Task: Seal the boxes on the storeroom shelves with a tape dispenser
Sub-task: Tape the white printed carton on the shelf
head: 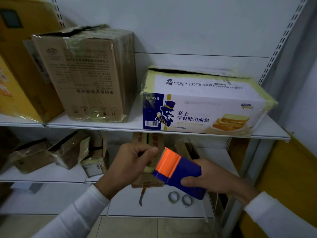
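Orange-nosed dispenser [178,170] sits gripped in our right hand [214,177]; left hand [132,162] pinches at its tape end. Bread box [202,107] lies above, long axis crosswise, nearer the right hand.

The person has 2 bare hands, the left hand [132,162] and the right hand [212,177]. There are no gloves, rings or watches on them. Each arm wears a long white sleeve [77,215] that stops at the wrist. The cloth looks soft and plain, with a few small folds
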### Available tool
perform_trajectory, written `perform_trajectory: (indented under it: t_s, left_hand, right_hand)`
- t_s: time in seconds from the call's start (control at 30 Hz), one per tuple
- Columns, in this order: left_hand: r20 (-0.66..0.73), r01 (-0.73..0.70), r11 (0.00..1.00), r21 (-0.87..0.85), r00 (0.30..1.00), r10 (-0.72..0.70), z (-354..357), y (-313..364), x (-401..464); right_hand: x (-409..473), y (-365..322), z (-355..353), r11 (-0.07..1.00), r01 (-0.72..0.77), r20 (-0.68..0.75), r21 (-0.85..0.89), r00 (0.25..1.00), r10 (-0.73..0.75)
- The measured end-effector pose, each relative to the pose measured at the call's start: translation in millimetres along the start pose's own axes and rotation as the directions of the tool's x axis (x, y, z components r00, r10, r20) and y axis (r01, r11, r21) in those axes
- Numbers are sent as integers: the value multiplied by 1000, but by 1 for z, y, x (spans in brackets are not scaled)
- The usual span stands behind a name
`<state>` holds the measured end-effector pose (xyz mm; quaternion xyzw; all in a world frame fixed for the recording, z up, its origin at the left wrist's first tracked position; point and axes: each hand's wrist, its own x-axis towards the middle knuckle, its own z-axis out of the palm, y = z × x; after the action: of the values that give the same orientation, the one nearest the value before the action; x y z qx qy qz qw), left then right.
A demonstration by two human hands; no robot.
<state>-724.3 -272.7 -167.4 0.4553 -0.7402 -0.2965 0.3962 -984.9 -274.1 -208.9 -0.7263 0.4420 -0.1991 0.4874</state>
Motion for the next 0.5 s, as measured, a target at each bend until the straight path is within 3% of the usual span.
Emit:
perform_trajectory:
  t_s: [0.2,0.33,0.5]
  left_hand:
    - [-6,56,998,26,998,-55,11,-2,-21]
    - [5,-102,971,217,995,103,17,7,-17]
    - [-54,-92,915,392,991,123,11,10,-2]
  right_hand:
    - [-5,11,-10,999,-26,23,32,999,25]
    - [-3,9,-14,999,-50,34,8,998,50]
    - [-10,6,-19,998,-36,93,52,995,32]
